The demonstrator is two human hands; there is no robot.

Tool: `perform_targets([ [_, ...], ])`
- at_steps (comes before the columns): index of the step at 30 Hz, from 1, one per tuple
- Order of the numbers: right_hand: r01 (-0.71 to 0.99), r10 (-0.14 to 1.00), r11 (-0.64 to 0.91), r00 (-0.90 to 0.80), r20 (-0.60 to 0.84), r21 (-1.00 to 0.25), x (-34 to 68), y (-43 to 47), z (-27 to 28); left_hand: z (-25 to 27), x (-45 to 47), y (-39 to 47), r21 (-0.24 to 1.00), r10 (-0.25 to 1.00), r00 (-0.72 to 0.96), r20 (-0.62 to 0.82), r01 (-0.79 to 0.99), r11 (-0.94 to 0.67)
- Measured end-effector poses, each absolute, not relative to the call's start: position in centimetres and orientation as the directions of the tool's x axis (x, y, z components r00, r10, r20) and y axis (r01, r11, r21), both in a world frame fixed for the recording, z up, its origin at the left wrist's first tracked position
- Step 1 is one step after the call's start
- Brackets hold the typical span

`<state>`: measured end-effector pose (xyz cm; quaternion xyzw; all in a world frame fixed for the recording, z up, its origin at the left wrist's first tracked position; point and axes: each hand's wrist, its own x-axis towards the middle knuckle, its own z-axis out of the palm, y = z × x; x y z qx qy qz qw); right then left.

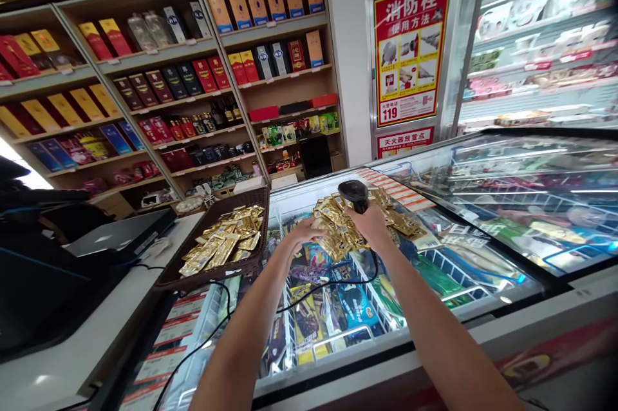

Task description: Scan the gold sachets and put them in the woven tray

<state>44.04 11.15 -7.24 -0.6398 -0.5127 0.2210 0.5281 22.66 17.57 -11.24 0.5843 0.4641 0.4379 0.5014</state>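
Note:
A black handheld barcode scanner is in my right hand, its head pointing away from me above a pile of gold foil packets. The pile lies on the glass lid of a chest freezer. At the pile's left edge, my left hand has its fingers stretched out towards the packets; I cannot tell whether it touches them. From the scanner a black cable loops down and left across the glass. Left of my hands, a brown woven basket holds more gold packets.
Under the glass, white wire baskets hold colourful frozen packs. A laptop-like black device sits on the white counter at left. Shelves of boxed goods line the back wall beside a red fire-hydrant poster. A lit display fridge stands at right.

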Motion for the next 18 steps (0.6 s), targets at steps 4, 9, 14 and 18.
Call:
perform_targets([
  [4,0.471,0.892,0.093,0.352,0.284,-0.877,43.6,10.7,-6.9,-12.3,21.1,16.4,0.987,0.998,0.061,-0.006,-0.159,0.016],
  [9,0.309,0.937,0.107,0.287,0.200,-0.945,43.1,9.9,-6.6,-13.3,20.5,16.3,0.855,0.987,-0.160,-0.020,-0.514,-0.066],
  [14,-0.109,0.999,-0.008,-0.054,-0.002,-0.994,42.5,8.3,-6.1,-13.3,19.9,16.3,0.704,0.971,-0.229,-0.074,-0.702,-0.112],
  [18,-0.182,0.961,-0.119,-0.267,-0.068,-0.976,41.9,7.2,-5.6,-12.9,19.9,15.9,0.637,0.970,-0.231,-0.071,-0.759,-0.134],
])
